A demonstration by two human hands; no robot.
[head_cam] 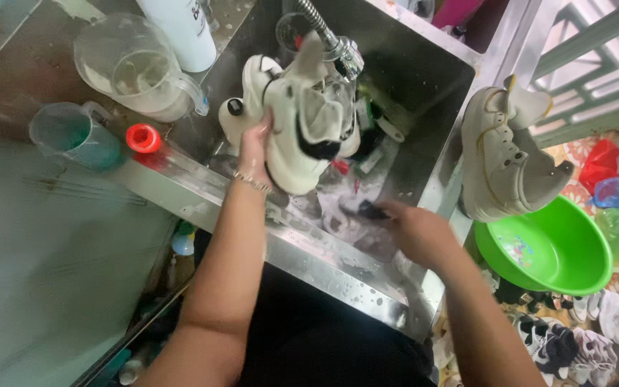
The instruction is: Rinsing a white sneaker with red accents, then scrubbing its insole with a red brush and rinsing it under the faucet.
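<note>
The left hand [256, 147] grips a cream-coloured sneaker [299, 115] from its outer side, fingers wrapped round the shoe's flank, and holds it up over the steel sink [424, 79] just under the shower-style faucet head [338, 46]. The shoe's long axis runs roughly up and away from the person, one end low near the wrist and the front rim of the sink, the other end high by the faucet, with the open mouth and tongue turned towards the right. The right hand [413, 229] sits lower and nearer the body, down in the soapy bottom of the sink, closed around a small dark object [372, 210], perhaps a brush, though it is too blurred to be sure. So the sneaker lies up and to the left of the right hand, the two close but apart, with the left hand the only one touching the shoe. A second pale sneaker [506, 154] rests on the sink's right rim, above a green basin [549, 251]. On the counter at the left stand a clear jug [134, 68], a teal cup [73, 132] and a red cap [142, 137].
</note>
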